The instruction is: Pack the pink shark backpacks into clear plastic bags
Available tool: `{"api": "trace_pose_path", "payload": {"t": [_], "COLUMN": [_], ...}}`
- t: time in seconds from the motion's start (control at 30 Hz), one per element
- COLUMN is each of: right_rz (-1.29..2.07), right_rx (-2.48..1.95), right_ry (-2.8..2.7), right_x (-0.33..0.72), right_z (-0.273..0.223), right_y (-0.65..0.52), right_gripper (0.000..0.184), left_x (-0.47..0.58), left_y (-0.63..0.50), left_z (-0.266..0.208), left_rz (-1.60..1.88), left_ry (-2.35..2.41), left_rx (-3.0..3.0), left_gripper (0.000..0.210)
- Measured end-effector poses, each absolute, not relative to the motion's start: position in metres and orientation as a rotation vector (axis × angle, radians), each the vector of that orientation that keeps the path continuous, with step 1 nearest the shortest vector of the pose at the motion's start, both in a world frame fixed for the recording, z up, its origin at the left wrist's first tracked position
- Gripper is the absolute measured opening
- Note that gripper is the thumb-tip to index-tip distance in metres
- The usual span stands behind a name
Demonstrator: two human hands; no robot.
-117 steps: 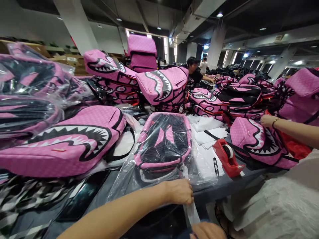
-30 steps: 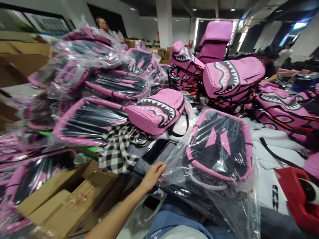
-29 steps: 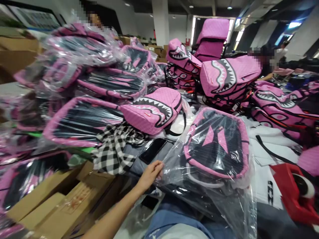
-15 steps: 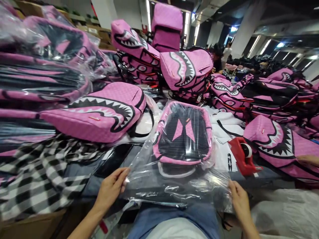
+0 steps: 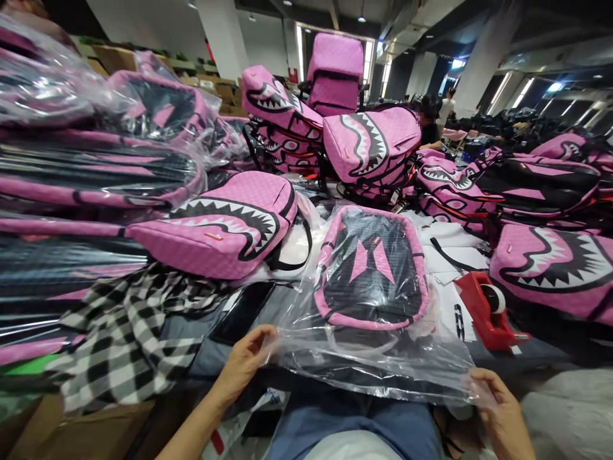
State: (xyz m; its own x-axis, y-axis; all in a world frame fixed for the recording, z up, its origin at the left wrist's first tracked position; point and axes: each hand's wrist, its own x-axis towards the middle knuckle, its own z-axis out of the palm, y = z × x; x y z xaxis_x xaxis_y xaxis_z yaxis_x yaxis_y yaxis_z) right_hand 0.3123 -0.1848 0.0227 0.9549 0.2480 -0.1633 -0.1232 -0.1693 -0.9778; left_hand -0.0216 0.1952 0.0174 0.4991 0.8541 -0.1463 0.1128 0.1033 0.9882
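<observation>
A pink and black backpack (image 5: 371, 268) lies back side up in front of me inside a clear plastic bag (image 5: 383, 374). My left hand (image 5: 249, 358) is closed on the left corner of the bag's near edge. On the other side my right hand (image 5: 498, 396) pinches the right corner of that edge. Between the hands the plastic is stretched wide, with its near edge above my lap. The backpack's top handle shows faintly through the film.
A red tape dispenser (image 5: 486, 313) stands right of the bag, beside black clips (image 5: 459, 321) on white paper. Shark-mouth backpacks (image 5: 230, 223) and bagged ones (image 5: 96, 166) pile up left and behind. A checkered cloth (image 5: 138, 332) hangs over the table's left edge. Another person is in the background.
The camera view has shifted left, so everything appears farther right. Both hands still hold the bag's edge, which now looks slightly lifted and folded. A co-worker's hand at right is gone from view.
</observation>
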Motion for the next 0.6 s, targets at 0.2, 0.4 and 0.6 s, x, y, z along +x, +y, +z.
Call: {"api": "trace_pose_path", "payload": {"t": [0.2,0.4,0.6], "right_rz": [-0.194,-0.026,0.071], "right_rx": [-1.929,-1.843,-1.810], "right_ry": [-0.415,-0.301,-0.167], "right_x": [0.331,0.340,0.340], "right_z": [0.019,0.002,0.001], "right_y": [-0.168,-0.125,-0.110], "right_gripper": [0.055,0.066,0.080], "left_x": [-0.006,0.011,0.029], "left_y": [0.200,0.210,0.203], "left_z": [0.006,-0.011,0.004], "left_rz": [0.947,0.951,1.267], "left_ry": [0.949,1.121,1.276], "left_rx": [1.684,1.679,1.940], "left_gripper": [0.063,0.070,0.053]}}
